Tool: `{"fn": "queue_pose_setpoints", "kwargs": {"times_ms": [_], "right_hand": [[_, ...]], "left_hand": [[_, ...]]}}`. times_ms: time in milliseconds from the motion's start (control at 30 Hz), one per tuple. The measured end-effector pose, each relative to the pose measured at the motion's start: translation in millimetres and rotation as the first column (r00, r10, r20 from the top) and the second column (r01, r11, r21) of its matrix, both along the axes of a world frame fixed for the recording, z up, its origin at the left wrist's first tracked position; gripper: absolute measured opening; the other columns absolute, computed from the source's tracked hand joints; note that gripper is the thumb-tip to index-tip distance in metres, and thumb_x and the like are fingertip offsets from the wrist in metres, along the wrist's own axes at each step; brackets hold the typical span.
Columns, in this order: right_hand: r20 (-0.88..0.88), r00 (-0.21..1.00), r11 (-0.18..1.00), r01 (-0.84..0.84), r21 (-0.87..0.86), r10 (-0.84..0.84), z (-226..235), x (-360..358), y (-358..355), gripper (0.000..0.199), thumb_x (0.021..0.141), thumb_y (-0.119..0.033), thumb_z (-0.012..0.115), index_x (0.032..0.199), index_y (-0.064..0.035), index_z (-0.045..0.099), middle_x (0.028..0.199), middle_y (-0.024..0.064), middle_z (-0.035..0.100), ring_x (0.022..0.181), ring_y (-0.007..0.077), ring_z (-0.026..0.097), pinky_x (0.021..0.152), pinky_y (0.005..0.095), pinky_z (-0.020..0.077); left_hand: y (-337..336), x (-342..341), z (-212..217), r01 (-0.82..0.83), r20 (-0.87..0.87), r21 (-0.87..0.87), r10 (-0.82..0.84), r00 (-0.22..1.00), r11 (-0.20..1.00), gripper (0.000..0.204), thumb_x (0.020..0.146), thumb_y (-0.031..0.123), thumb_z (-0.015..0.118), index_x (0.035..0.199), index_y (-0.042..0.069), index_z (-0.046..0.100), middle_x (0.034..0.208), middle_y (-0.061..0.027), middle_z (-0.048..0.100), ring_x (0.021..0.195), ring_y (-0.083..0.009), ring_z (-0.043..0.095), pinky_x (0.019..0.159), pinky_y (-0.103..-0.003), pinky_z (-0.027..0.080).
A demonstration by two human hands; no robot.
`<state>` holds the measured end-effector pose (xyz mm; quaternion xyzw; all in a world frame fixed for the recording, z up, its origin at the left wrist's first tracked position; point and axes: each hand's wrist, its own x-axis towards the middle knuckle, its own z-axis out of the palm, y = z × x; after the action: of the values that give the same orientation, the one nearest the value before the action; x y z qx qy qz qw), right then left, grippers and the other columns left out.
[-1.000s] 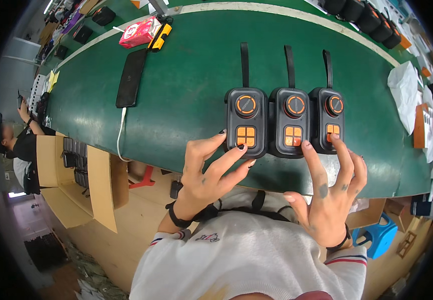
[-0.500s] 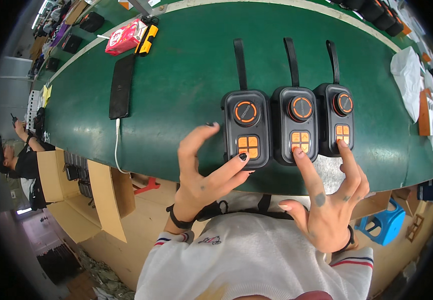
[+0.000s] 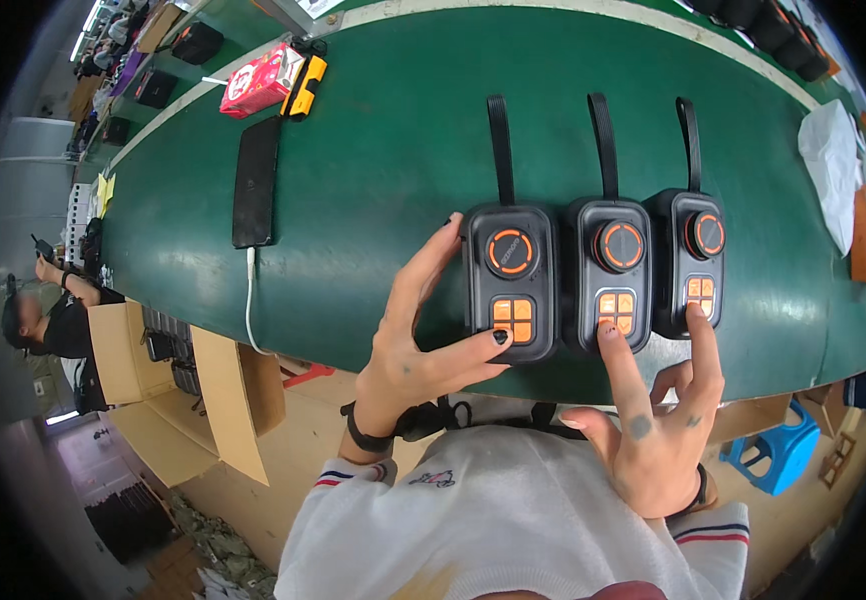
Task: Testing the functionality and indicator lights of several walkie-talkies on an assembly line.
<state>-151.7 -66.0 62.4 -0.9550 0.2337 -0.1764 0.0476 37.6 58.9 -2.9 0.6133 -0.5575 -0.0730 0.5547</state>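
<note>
Three black handheld devices stand in a row, each with a round orange-ringed knob, four orange buttons and a strap: a left device, a middle device and a right device. My left hand is spread beside the left one. One fingertip rests on its lower-left button and another touches its upper left edge. With fingers apart, my right hand has one fingertip on a button of the middle device and another on a button of the right device. Neither hand lifts anything.
On the green table lie a black phone with a white cable, a pink-red carton and a yellow-black gadget. An open cardboard box stands at left, near a person. A blue stool is at lower right.
My left hand's outer finger has come to the left device's upper edge. The whole view has shifted, so the table things appear lower and further right. Both hands keep fingertips on the buttons.
</note>
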Motion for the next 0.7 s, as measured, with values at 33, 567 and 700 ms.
{"fn": "queue_pose_setpoints", "kwargs": {"times_ms": [33, 567, 700], "right_hand": [[-0.027, 1.000, 1.000, -0.001, 0.021, 0.001, 2.6, -0.6, -0.8, 0.054, 0.078, -0.063, 0.055, 0.115, -0.0254, 0.067, 0.129, 0.0325, 0.042, 0.058, 0.0165, 0.039, 0.058, 0.0274, 0.0339], [0.181, 0.972, 0.982, -0.169, 0.083, 0.152, -2.1, -2.6, -15.7, 0.066, 0.069, -0.033, 0.081, 0.130, -0.0287, 0.055, 0.131, 0.0369, 0.038, 0.083, 0.0348, 0.057, 0.062, 0.0375, 0.0488], [0.161, 0.974, 0.982, -0.172, 0.074, 0.158, -8.3, -6.2, -17.6, 0.060, 0.069, -0.034, 0.081, 0.125, -0.0274, 0.060, 0.130, 0.0350, 0.039, 0.070, 0.0292, 0.055, 0.052, 0.0340, 0.0475]], "left_hand": [[-0.5, 0.6, -0.2, -0.003, -0.020, 0.000, 0.003, 1.000, 1.000, 0.040, 0.065, 0.007, 0.081, 0.102, 0.014, 0.067, 0.139, -0.0333, 0.029, 0.126, -0.0495, 0.038, 0.103, -0.053, 0.035], [1.7, -4.1, 12.9, 0.066, 0.009, 0.004, -0.066, 0.998, 0.998, 0.035, 0.071, 0.006, 0.078, 0.102, 0.014, 0.063, 0.141, -0.0272, 0.022, 0.130, -0.0478, 0.030, 0.103, -0.052, 0.038], [0.9, -6.1, 14.0, 0.067, -0.003, 0.005, -0.067, 0.998, 0.998, 0.034, 0.072, 0.006, 0.077, 0.102, 0.015, 0.063, 0.143, -0.0264, 0.021, 0.131, -0.0461, 0.030, 0.103, -0.050, 0.039]]}}
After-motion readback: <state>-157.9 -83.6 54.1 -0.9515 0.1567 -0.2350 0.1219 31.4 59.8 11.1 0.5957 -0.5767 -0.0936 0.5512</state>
